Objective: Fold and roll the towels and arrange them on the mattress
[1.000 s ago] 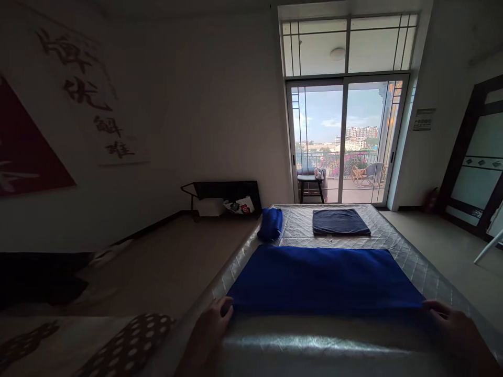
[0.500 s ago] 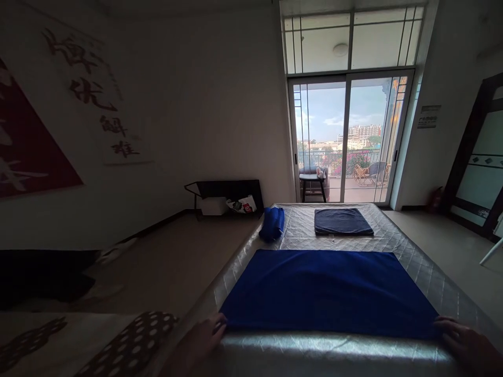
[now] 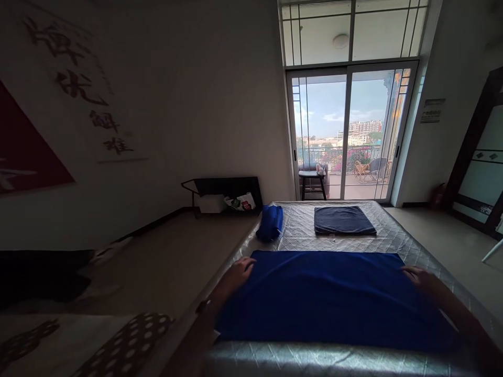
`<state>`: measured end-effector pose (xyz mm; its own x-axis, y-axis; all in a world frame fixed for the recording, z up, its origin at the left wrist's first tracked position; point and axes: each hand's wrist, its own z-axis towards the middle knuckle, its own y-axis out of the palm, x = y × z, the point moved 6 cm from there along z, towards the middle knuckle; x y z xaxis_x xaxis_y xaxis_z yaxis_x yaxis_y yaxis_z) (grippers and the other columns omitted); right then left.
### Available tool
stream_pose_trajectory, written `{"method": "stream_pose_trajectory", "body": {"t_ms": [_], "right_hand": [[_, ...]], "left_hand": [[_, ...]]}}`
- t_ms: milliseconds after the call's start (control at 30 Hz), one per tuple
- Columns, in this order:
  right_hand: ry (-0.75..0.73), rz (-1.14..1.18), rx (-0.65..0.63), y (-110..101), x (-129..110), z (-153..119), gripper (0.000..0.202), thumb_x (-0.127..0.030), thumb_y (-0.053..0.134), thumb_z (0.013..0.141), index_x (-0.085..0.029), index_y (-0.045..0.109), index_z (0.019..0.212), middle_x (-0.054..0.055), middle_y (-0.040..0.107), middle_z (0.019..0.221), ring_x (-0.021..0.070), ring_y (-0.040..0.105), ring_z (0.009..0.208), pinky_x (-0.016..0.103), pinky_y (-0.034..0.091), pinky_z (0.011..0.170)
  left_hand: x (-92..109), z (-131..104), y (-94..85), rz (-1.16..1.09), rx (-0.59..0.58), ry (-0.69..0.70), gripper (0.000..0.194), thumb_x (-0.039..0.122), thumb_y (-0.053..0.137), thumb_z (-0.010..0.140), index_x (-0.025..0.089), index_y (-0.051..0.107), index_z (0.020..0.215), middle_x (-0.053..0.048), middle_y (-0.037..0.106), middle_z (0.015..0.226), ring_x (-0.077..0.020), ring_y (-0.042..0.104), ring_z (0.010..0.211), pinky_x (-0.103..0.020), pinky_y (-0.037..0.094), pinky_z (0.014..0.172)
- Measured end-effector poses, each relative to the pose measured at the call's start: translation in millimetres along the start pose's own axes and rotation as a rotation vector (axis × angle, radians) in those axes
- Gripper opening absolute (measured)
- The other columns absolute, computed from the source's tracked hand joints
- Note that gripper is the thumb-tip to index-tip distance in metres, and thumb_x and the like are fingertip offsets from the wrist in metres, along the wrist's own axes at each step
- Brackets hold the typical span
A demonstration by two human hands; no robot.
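A large blue cloth (image 3: 326,298) lies spread on the quilted silvery mattress (image 3: 298,238). At its far left corner is my left hand (image 3: 239,273), its fingers apart and curved beside the edge. My right hand (image 3: 419,277) is at the far right corner, fingers apart, the tips by the cloth's edge; whether they touch the fabric is hard to tell. Beyond the cloth are a folded dark blue cloth (image 3: 343,220) and, at the mattress's left edge, a bundled blue cloth (image 3: 270,223).
A low black rack (image 3: 228,186) with a white box (image 3: 212,203) stands by the left wall. A polka-dot fabric (image 3: 129,343) is at the lower left. Past the mattress are a sliding glass door (image 3: 346,136) and a dark stool (image 3: 312,175) behind it.
Both hands have moved from the near corners of the large blue cloth to its far corners. The cloth's surface has shifted slightly, and the camera view has tilted a little.
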<state>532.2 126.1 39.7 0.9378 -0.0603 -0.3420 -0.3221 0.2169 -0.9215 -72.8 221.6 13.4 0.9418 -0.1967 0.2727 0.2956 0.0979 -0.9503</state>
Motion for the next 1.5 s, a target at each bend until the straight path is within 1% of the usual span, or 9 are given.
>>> {"method": "stream_pose_trajectory", "body": {"t_ms": [100, 167, 400, 667, 1000, 1100, 1200, 1367, 1500], "right_hand": [[0.027, -0.047, -0.117, 23, -23, 38, 0.046, -0.028, 0.039, 0.091, -0.018, 0.072, 0.121, 0.012, 0.067, 0.131, 0.0251, 0.063, 0.122, 0.036, 0.048, 0.106], [0.054, -0.100, -0.085, 41, -20, 50, 0.048, -0.027, 0.039, 0.093, -0.014, 0.068, 0.128, 0.014, 0.062, 0.139, 0.0264, 0.057, 0.130, 0.038, 0.044, 0.111], [0.097, -0.241, -0.030, 93, 20, 53, 0.059, -0.034, 0.031, 0.098, -0.013, 0.048, 0.149, 0.011, 0.042, 0.158, 0.0259, 0.033, 0.149, 0.046, 0.030, 0.121], [0.233, -0.273, -0.089, 87, 25, 53, 0.067, -0.043, 0.021, 0.099, -0.014, 0.035, 0.157, 0.010, 0.034, 0.162, 0.0249, 0.027, 0.151, 0.048, 0.027, 0.122], [0.309, -0.404, -0.233, 61, -2, 56, 0.065, -0.034, 0.020, 0.099, -0.010, 0.032, 0.158, 0.014, 0.031, 0.163, 0.0281, 0.029, 0.150, 0.053, 0.027, 0.120], [0.296, -0.486, -0.219, 50, -41, 61, 0.060, -0.023, 0.024, 0.096, -0.009, 0.047, 0.150, 0.019, 0.044, 0.155, 0.0322, 0.037, 0.146, 0.057, 0.028, 0.118], [0.111, -0.455, -0.116, 60, -121, 64, 0.057, -0.015, 0.024, 0.095, -0.006, 0.057, 0.141, 0.021, 0.053, 0.147, 0.0304, 0.045, 0.140, 0.047, 0.029, 0.118], [-0.257, -0.161, -0.178, 129, -277, 46, 0.056, -0.033, 0.027, 0.103, -0.013, 0.046, 0.151, 0.011, 0.042, 0.157, 0.0241, 0.034, 0.148, 0.040, 0.024, 0.122], [-0.327, -0.021, -0.278, 171, -334, 36, 0.060, -0.043, 0.023, 0.105, -0.016, 0.035, 0.157, 0.008, 0.031, 0.163, 0.0225, 0.022, 0.153, 0.044, 0.016, 0.125]], "left_hand": [[12, 42, 19.3, 0.001, -0.003, -0.042, 0.047, 0.031, 0.036, 0.096, 0.016, 0.066, 0.129, -0.010, 0.062, 0.141, -0.0222, 0.059, 0.128, -0.034, 0.042, 0.112], [8, 55, 35.4, 0.010, 0.000, -0.079, 0.050, 0.034, 0.034, 0.098, 0.016, 0.062, 0.136, -0.010, 0.058, 0.145, -0.0237, 0.057, 0.131, -0.037, 0.041, 0.113], [-23, 58, 63.6, 0.094, 0.010, -0.125, 0.054, 0.039, 0.030, 0.102, 0.020, 0.049, 0.149, -0.010, 0.042, 0.159, -0.0252, 0.035, 0.148, -0.044, 0.027, 0.122], [-18, 52, 58.2, 0.122, -0.065, -0.161, 0.060, 0.048, 0.024, 0.103, 0.022, 0.040, 0.155, -0.009, 0.032, 0.164, -0.0271, 0.025, 0.153, -0.047, 0.022, 0.124], [-2, 47, 47.7, 0.100, -0.106, -0.181, 0.069, 0.059, 0.024, 0.100, 0.023, 0.033, 0.158, -0.011, 0.025, 0.166, -0.0274, 0.019, 0.155, -0.048, 0.017, 0.124], [0, 47, 48.1, 0.097, -0.098, -0.175, 0.069, 0.058, 0.024, 0.101, 0.022, 0.033, 0.158, -0.011, 0.024, 0.166, -0.0264, 0.019, 0.155, -0.047, 0.016, 0.124], [0, 47, 49.7, 0.085, -0.079, -0.173, 0.068, 0.057, 0.025, 0.101, 0.021, 0.034, 0.157, -0.012, 0.025, 0.166, -0.0272, 0.020, 0.154, -0.048, 0.017, 0.124], [-5, 50, 55.0, 0.078, -0.021, -0.151, 0.066, 0.057, 0.029, 0.100, 0.022, 0.039, 0.155, -0.013, 0.031, 0.164, -0.0295, 0.026, 0.152, -0.051, 0.020, 0.122], [-8, 50, 56.3, 0.088, -0.039, -0.160, 0.066, 0.056, 0.030, 0.100, 0.022, 0.039, 0.155, -0.013, 0.030, 0.164, -0.0286, 0.026, 0.152, -0.050, 0.021, 0.122]]}}
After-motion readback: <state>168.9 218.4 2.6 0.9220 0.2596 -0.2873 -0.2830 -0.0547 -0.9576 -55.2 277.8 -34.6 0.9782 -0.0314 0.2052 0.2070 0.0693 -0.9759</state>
